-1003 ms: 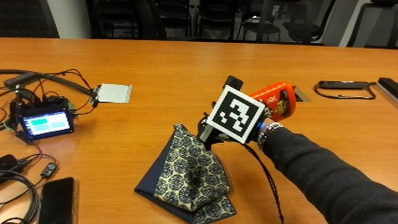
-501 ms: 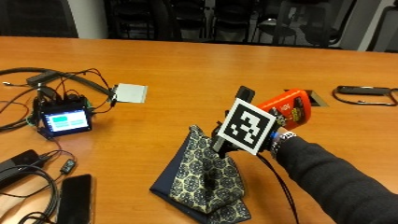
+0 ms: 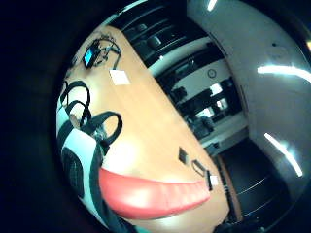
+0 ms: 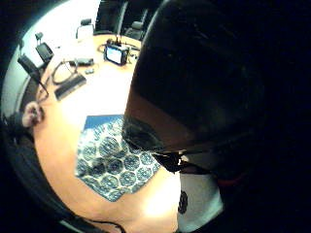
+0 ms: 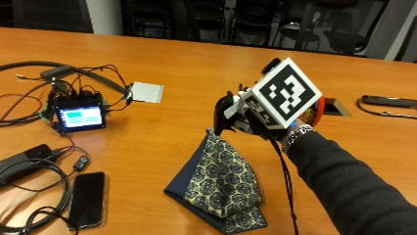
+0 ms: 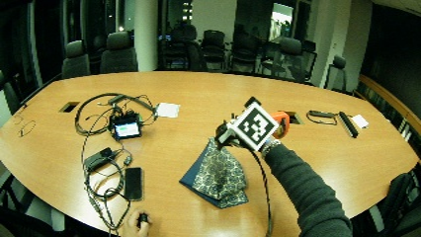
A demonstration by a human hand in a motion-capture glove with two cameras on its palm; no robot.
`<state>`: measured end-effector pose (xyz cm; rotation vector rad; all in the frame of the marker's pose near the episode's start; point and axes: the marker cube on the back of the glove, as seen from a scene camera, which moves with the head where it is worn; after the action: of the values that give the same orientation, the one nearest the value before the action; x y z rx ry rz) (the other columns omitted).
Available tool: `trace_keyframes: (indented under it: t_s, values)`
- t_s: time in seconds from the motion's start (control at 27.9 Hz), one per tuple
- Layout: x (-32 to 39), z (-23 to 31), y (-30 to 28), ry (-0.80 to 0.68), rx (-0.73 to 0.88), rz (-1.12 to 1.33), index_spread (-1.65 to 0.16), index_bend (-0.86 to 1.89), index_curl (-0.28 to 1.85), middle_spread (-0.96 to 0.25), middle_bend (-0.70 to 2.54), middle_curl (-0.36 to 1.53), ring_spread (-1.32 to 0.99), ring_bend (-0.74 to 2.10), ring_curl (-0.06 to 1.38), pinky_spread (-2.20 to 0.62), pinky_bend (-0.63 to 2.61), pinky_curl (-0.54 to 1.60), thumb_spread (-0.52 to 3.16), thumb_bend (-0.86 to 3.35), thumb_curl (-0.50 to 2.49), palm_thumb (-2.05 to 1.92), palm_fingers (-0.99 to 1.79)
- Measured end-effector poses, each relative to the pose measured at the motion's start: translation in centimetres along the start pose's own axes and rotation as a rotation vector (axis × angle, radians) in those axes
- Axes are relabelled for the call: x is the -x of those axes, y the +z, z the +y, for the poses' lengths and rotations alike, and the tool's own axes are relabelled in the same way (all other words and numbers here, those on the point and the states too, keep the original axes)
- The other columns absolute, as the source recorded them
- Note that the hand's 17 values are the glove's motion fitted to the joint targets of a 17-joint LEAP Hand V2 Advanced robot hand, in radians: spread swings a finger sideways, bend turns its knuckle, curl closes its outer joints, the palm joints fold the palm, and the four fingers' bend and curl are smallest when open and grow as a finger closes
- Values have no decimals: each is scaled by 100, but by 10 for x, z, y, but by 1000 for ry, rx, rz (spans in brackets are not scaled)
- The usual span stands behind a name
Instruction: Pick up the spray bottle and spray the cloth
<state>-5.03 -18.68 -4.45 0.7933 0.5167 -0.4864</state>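
Spray bottle (image 5: 314, 111) sits in the gloved right hand (image 5: 251, 117), lifted clear of the table (image 5: 182, 68) — only a sliver of its orange-red body shows behind the hand in the outside view, while the little-finger palm view has that red body lying close along the palm. The fingers are curled round the bottle, its dark head end aimed down at the cloth (image 5: 221, 181). The cloth, a patterned blue piece, lies bunched into a peak directly below the hand, with its raised tip near the hand's dark front; whether they touch cannot be told. Over the last second the hand has come closer over the cloth's peak, though the outside camera has also shifted, so part of that may be only the view. As a judgement, the pick-up is done and the nozzle looks lined up — squeezing the trigger is what remains, and no mist shows. Well away from the cloth sit a small lit screen (image 5: 80, 117) amid cables, a white pad (image 5: 147, 91) beyond it, and a dark phone (image 5: 86, 198) nearer the table edge.
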Motion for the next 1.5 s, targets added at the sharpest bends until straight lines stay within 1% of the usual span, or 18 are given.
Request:
trace_keyframes:
  t_s: [0.21, 0.39, 0.57, 0.72, 0.93, 1.15, 1.33, 1.5]
  values:
    - [-20, -23, -36, 228, -111, -187, -30, 21, 58, -22, 57, 53, -22, 71, 47, -34, 54, 42, 50, -3, 78, 88, 139]
    - [-27, -37, -52, 467, -217, -466, -30, 21, 59, -22, 57, 53, -22, 71, 47, -34, 53, 42, 50, -3, 78, 87, 139]
    - [-25, -44, -44, 735, -309, -808, -30, 20, 59, -22, 57, 53, -22, 71, 47, -34, 54, 42, 50, -3, 78, 87, 139]
    - [-13, -50, -21, 905, -345, -977, -29, 20, 59, -22, 58, 53, -21, 71, 47, -33, 54, 43, 50, -3, 78, 88, 138]
    - [14, -51, 13, 1026, -403, -1019, -29, 19, 59, -22, 57, 53, -21, 71, 47, -32, 54, 43, 51, -3, 78, 89, 137]
    - [40, -29, 46, 1098, -358, -982, -29, 19, 58, -22, 57, 53, -21, 72, 47, -32, 55, 43, 52, -3, 78, 89, 137]
    - [46, -17, 64, 1110, -327, -1011, -29, 18, 58, -21, 58, 53, -20, 72, 47, -31, 55, 43, 53, -3, 78, 90, 136]
    - [42, -26, 60, 1120, -344, -1044, -29, 18, 58, -21, 57, 53, -20, 72, 47, -31, 55, 44, 54, -3, 78, 90, 136]
